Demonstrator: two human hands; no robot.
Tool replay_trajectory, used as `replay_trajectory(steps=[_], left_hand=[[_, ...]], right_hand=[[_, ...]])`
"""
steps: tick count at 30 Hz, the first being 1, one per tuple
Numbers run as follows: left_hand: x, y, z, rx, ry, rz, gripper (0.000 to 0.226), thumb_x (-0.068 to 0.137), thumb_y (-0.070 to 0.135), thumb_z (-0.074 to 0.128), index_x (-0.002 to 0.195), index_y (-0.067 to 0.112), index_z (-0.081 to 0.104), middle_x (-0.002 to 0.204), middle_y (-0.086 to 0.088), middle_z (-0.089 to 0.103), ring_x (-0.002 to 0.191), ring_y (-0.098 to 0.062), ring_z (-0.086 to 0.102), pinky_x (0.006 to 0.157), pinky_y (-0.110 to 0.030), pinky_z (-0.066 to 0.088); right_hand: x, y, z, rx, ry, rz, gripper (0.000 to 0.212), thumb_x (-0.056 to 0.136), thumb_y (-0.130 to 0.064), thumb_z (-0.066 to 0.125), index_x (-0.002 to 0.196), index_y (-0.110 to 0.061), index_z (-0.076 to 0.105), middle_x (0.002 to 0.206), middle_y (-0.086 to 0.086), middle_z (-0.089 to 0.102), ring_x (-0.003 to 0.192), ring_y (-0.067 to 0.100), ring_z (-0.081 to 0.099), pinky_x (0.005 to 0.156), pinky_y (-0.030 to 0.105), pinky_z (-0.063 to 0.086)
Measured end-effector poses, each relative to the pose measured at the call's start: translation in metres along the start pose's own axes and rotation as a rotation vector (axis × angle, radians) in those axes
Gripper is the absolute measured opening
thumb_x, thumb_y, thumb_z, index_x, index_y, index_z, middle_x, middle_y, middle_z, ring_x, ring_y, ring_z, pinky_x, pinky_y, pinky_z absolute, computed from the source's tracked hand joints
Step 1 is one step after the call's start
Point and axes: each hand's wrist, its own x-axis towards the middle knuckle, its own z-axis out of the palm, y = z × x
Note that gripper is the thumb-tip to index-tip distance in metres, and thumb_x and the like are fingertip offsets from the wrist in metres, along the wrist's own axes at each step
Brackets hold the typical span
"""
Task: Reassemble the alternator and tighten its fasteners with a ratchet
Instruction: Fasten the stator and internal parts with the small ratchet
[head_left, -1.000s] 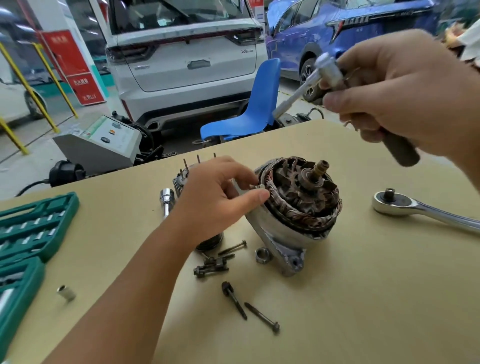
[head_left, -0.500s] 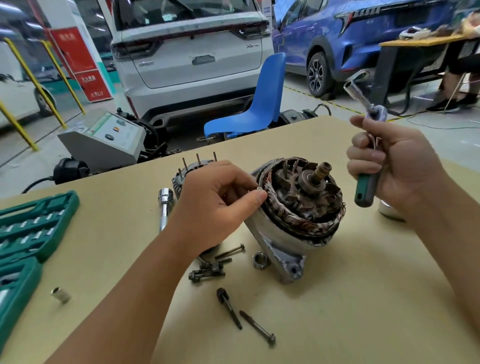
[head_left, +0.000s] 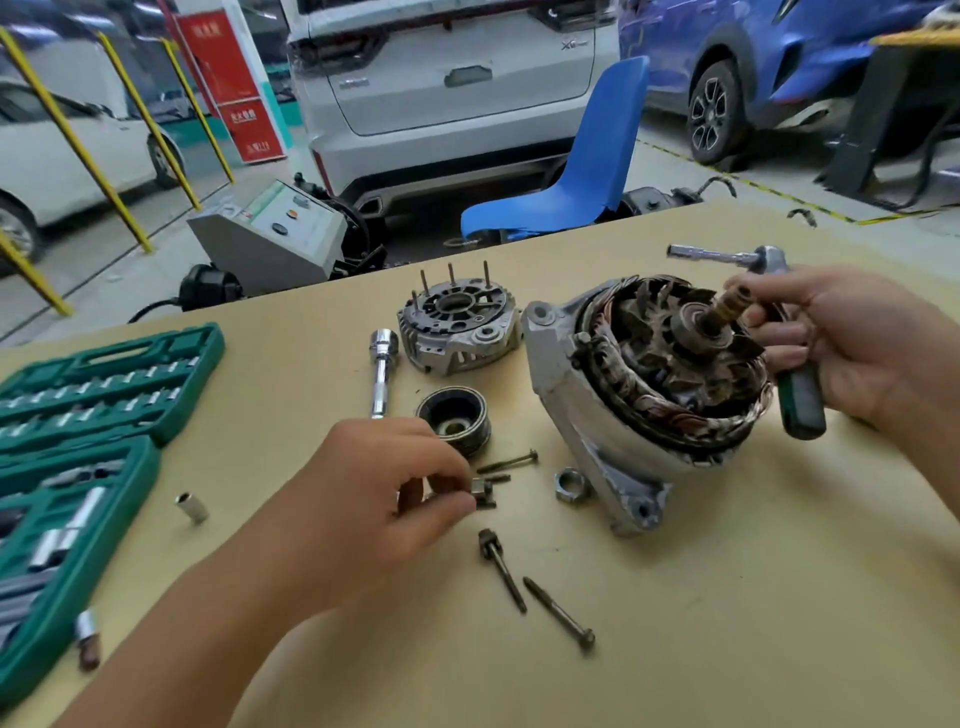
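- The alternator body (head_left: 639, 395) is propped tilted on the desk (head_left: 727, 597), its open face with the copper windings and the rotor shaft (head_left: 724, 312) turned up and to the right; nothing is seen steadying the casing itself
- The right hand (head_left: 852, 348) is curled round the green handle of a ratchet (head_left: 797, 400), whose head and extension stick up behind the shaft; the same fingers are laid close against the shaft tip; whether it is actually touched cannot be told
- The left hand (head_left: 384, 499) is lowered over the loose hardware, a small dark fastener (head_left: 483, 491) being pinched between thumb and fingertips
- The rear cover (head_left: 460, 325), with its three studs upright, is left apart behind the body; the pulley (head_left: 454, 418) and a nut (head_left: 571, 486) are lying beside it, so the reassembly is judged barely begun
- Long bolts (head_left: 558, 613) are scattered near the front edge; one could be knocked off by a forearm and lost
- The tilted body could be rolled or tipped if the shaft is pushed sideways while only one hand is near it; the exposed windings could be nicked by the ratchet head
- The small piece could be dropped from so light a pinch; it could also be fitted in the wrong order if the cover is not seated first
- A socket set (head_left: 78, 415) and a loose socket (head_left: 192, 508) are lying to the left; a wrong size could round a bolt head
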Motion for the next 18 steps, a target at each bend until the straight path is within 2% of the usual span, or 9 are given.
replay_trajectory(steps=[3,5,6,9,12,15,18], left_hand=[[-0.012,-0.006,-0.004,0.061,-0.077,-0.063,0.015,0.08,0.021,0.087,0.093,0.023,0.079,0.084,0.017,0.064,0.065,-0.003,0.056,0.063,-0.006,0.038],[-0.01,-0.006,-0.003,0.107,-0.063,-0.1,0.02,0.077,0.017,0.09,0.094,0.021,0.08,0.082,0.015,0.063,0.065,0.0,0.054,0.065,-0.006,0.038],[-0.008,-0.006,-0.001,0.113,-0.053,-0.132,0.021,0.077,0.016,0.09,0.094,0.022,0.08,0.082,0.014,0.062,0.066,-0.001,0.055,0.065,-0.007,0.039],[-0.009,-0.009,0.001,0.07,-0.033,-0.271,0.022,0.077,0.024,0.089,0.095,0.03,0.076,0.086,0.014,0.058,0.07,-0.007,0.059,0.062,-0.009,0.041],[-0.011,-0.014,-0.001,0.083,-0.067,-0.362,0.018,0.082,0.033,0.085,0.088,0.039,0.069,0.089,0.015,0.057,0.071,-0.005,0.06,0.062,-0.009,0.039],[-0.011,-0.016,-0.001,0.114,-0.114,-0.351,0.014,0.088,0.029,0.079,0.087,0.037,0.067,0.087,0.014,0.059,0.08,-0.001,0.056,0.067,-0.008,0.038],[-0.011,-0.015,-0.002,0.018,-0.1,-0.299,0.014,0.089,0.021,0.078,0.09,0.031,0.07,0.082,0.015,0.064,0.081,-0.003,0.06,0.067,-0.01,0.041]], right_hand=[[0.002,0.001,-0.001,-0.06,0.003,-0.027,0.015,0.098,-0.015,0.056,0.112,-0.016,0.053,0.057,-0.004,0.05,0.035,0.001,0.032,0.029,0.013,0.027],[0.002,0.003,-0.001,-0.078,0.014,-0.037,0.005,0.098,-0.012,0.053,0.101,-0.016,0.054,0.057,-0.003,0.049,0.035,0.001,0.031,0.029,0.013,0.027],[0.002,0.004,-0.002,-0.085,0.023,-0.04,0.007,0.098,-0.011,0.052,0.094,-0.016,0.054,0.057,-0.003,0.049,0.035,0.001,0.031,0.029,0.013,0.026],[0.0,0.006,0.0,-0.111,0.058,-0.041,0.017,0.097,-0.007,0.049,0.082,-0.017,0.051,0.052,-0.004,0.049,0.034,0.002,0.03,0.029,0.013,0.026],[-0.003,0.008,0.001,-0.107,0.067,-0.038,0.018,0.097,-0.007,0.05,0.081,-0.017,0.05,0.05,-0.005,0.049,0.033,0.002,0.031,0.03,0.012,0.026],[-0.005,0.01,0.004,-0.124,0.068,-0.036,0.02,0.097,-0.007,0.048,0.08,-0.018,0.05,0.047,-0.007,0.047,0.032,0.001,0.03,0.03,0.012,0.025],[-0.006,0.011,0.007,-0.136,0.048,-0.037,0.021,0.097,-0.006,0.045,0.08,-0.018,0.05,0.046,-0.008,0.045,0.032,0.001,0.029,0.029,0.011,0.023]])
